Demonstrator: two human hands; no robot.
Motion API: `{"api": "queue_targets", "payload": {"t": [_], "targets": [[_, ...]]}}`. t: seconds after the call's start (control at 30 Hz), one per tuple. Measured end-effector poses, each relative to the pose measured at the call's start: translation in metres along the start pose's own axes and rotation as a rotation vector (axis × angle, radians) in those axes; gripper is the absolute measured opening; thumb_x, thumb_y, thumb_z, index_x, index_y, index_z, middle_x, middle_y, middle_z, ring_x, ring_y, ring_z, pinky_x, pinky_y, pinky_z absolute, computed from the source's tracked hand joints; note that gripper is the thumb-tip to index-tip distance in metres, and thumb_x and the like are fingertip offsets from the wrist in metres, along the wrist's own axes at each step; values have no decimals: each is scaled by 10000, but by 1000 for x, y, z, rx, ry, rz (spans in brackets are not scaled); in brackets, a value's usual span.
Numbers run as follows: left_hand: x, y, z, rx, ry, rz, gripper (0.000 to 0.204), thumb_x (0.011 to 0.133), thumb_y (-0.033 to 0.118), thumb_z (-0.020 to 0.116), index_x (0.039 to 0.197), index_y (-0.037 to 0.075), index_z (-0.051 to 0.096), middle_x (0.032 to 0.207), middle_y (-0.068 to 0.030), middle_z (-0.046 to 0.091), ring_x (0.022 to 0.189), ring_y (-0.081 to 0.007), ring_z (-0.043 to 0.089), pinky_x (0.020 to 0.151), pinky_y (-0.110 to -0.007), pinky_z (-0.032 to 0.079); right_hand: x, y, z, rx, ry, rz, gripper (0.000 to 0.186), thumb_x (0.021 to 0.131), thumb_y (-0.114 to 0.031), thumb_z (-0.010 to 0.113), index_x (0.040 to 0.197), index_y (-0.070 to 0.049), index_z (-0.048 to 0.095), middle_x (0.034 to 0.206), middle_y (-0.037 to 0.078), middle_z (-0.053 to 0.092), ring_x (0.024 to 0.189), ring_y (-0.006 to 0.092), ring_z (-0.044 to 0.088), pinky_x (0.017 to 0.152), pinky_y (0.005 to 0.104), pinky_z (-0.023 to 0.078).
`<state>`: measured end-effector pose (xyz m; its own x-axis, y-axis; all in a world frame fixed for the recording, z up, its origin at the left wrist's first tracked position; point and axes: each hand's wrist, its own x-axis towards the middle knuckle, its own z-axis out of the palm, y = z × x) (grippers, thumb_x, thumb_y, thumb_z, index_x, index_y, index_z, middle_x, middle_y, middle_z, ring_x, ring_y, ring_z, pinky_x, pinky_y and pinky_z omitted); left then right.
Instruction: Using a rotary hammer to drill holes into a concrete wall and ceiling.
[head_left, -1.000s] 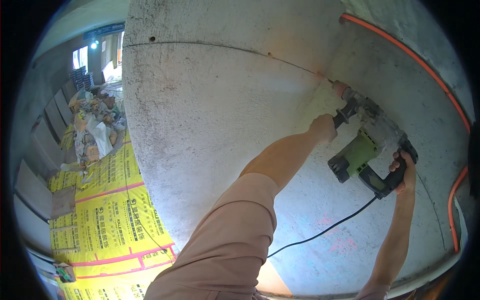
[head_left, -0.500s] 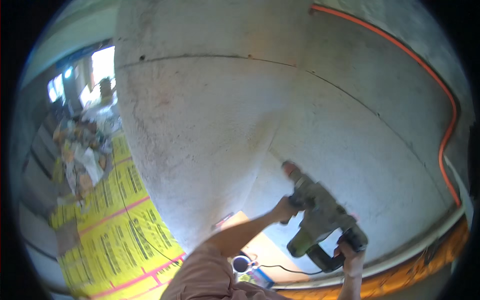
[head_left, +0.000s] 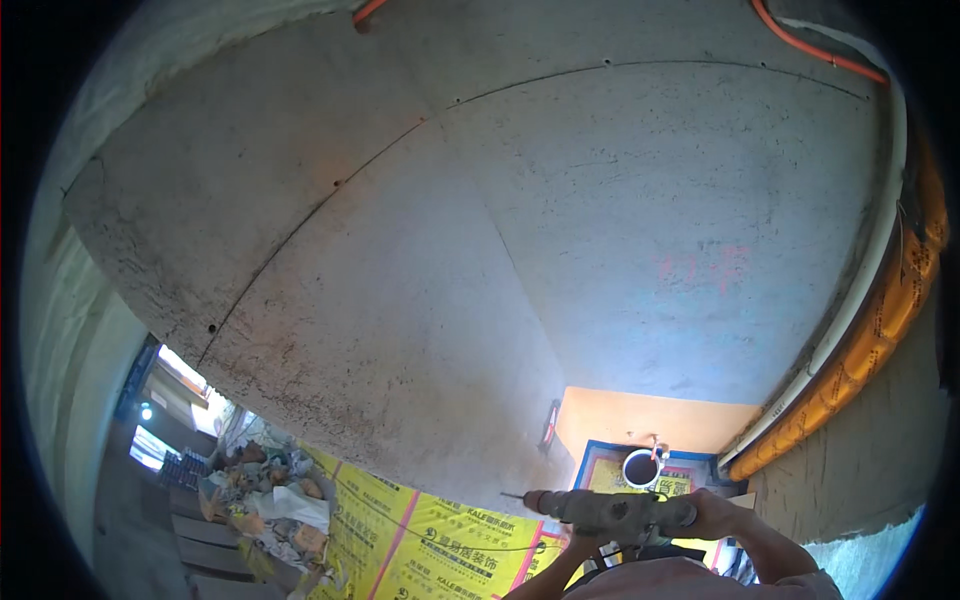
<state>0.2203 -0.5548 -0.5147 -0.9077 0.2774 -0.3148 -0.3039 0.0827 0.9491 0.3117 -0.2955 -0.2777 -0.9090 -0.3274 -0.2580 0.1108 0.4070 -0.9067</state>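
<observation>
A grey-green rotary hammer drill [head_left: 622,513] lies nearly level across the lower middle of the view. Its thin bit [head_left: 512,495] points left, in front of the grey wall [head_left: 400,330]; whether the tip touches anything I cannot tell. My right hand [head_left: 716,516] is closed around the rear of the drill. My left hand [head_left: 580,550] is under its front part, closed on the side handle, which is mostly hidden by the drill body. Across the wall above runs a dark line with several small holes, one hole [head_left: 337,184] left of the corner.
A white bucket [head_left: 628,481] with dark contents stands on yellow printed floor sheeting [head_left: 440,545] below. Rubble and bags [head_left: 285,510] lie at the lower left. At right run a white pipe [head_left: 845,335] and an orange-wrapped pipe [head_left: 870,345]. An orange conduit [head_left: 800,37] crosses the upper right.
The view has swung, bringing more of the upper wall and the bucket in. The drill has turned from pointing up-left toward the corner to pointing left, lower in view. Both hands still hold it.
</observation>
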Motion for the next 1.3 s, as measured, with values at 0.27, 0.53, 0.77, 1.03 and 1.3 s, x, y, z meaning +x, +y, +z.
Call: {"api": "queue_targets", "payload": {"t": [0.27,0.53,0.77,1.03,1.3], "targets": [[-51,-14,-21,178,187,52,503,851,304,819,1212,66,561,1172,-104,565,1098,-250,513,955,-404,401,29,69,-10,30,-214,-102,410,831,-273,833,1152,-42,728,1015,115,773,906,157,701,828,364,566],[-85,-74,10,169,334,226,651,846,291,823,1370,76,502,1372,-129,524,1293,-282,470,1101,-423,362,42,36,-25,-80,-374,29,309,866,-116,785,1139,1,697,1036,87,761,973,132,695,853,326,546],[-83,-74,-26,123,283,363,723,845,281,825,1450,76,487,1501,-148,497,1419,-303,438,1194,-433,335,38,5,28,-103,-219,-12,277,872,-75,773,1125,7,698,1020,76,757,962,139,702,841,322,549],[-84,-78,-144,277,-103,320,589,917,221,745,1432,62,508,1513,-135,485,1427,-283,423,1201,-423,322,9,-52,164,74,114,173,248,835,-23,782,1066,8,697,954,71,748,881,131,697,769,303,544],[-122,-83,-191,348,-154,216,649,909,291,748,1464,76,491,1563,-143,421,1477,-296,347,1229,-453,258,9,-64,209,19,94,149,298,804,5,767,1085,29,672,924,91,736,859,128,689,748,302,537]]}}
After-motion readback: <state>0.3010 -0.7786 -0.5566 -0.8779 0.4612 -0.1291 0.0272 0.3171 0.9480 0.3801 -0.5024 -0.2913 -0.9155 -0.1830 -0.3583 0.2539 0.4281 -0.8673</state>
